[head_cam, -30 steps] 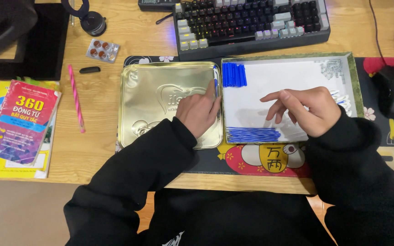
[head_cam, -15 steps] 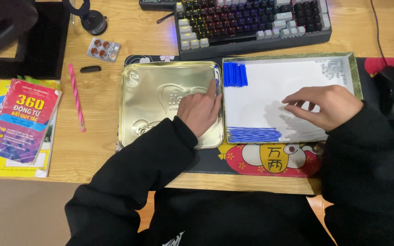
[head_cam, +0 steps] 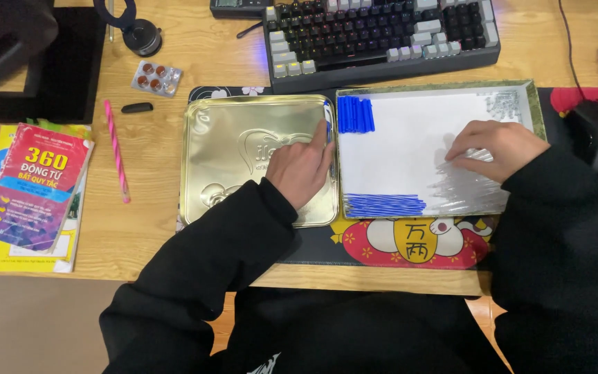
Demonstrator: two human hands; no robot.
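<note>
The left hand (head_cam: 301, 168) lies flat, fingers together, on the gold tin lid's (head_cam: 243, 149) right edge. The right hand (head_cam: 494, 147) presses curled fingers on clear sticks (head_cam: 461, 183) near the white tray's (head_cam: 410, 149) right edge.

Right hand (head_cam: 496, 147) shifted rightward onto clear sticks (head_cam: 461, 183).

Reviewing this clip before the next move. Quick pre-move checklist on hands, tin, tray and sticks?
1. Left hand resting on gold tin lid: ok.
2. Right hand on clear sticks inside tray: ok.
3. Upper blue sticks bundled in tray corner: ok.
4. Lower blue sticks laid along the near edge: ok.
5. Anything gripped in the right hand: cannot tell.
6. Mouse apart from tray: ok.
</note>
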